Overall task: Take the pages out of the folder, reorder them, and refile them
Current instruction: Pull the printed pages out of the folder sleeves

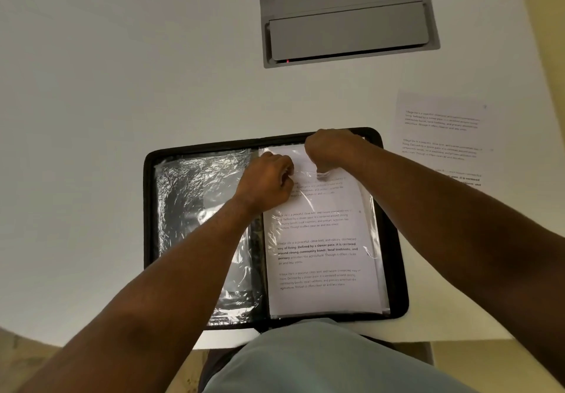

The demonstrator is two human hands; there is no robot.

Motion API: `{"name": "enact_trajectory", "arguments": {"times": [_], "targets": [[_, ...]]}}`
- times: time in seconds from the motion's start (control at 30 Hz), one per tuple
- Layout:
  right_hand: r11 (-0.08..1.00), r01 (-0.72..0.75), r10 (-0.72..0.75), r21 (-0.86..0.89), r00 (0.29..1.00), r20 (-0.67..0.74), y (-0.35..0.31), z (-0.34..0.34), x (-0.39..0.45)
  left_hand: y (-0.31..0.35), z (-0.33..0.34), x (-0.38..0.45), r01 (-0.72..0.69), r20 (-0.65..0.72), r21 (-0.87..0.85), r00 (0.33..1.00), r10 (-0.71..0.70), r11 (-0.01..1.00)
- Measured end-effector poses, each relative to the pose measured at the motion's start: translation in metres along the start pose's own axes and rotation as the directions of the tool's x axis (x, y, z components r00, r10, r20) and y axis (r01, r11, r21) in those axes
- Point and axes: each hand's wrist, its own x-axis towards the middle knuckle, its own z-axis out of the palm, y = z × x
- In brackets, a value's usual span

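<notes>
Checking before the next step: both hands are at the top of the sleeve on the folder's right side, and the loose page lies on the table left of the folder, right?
Not quite. The head view shows the loose page right of the folder, not left.

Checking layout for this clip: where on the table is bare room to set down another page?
Bare table left of the folder, and between folder and grey hatch. Crowded right: a loose page lies there; both hands work inside the folder.
</notes>
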Motion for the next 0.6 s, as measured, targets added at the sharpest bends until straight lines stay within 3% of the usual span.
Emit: {"name": "enact_trajectory", "arguments": {"times": [0.13,0.23,0.37,0.47,0.6], "targets": [[0.997,-0.029,0.031,-0.077,0.999,0.027,-0.0084,0.0018,-0.0050,0.0041,-0.0013,0.0002,-0.002,-0.021,-0.009,1.000,0.002,1.000],[0.995,0.030,-0.027,-0.099,0.999,0.031,-0.0099,0.0013,-0.0049,0.0055,-0.0014,-0.0011,0.008,-0.014,-0.035,1.000,-0.008,0.999],[0.986,0.140,-0.149,-0.086,0.981,-0.120,-0.0091,0.0004,-0.0003,0.0065,-0.0019,-0.0029,0.036,0.003,-0.088,0.999,-0.036,0.995],[0.983,0.172,-0.176,-0.069,0.983,-0.058,-0.0088,-0.0012,-0.0017,0.0069,-0.0027,-0.0040,0.039,0.010,-0.108,0.999,-0.038,0.993],[0.992,0.104,-0.105,-0.068,0.994,-0.014,-0.0123,-0.0012,0.0025,0.0081,-0.0032,-0.0054,0.038,0.023,-0.099,0.999,-0.035,0.994]]}}
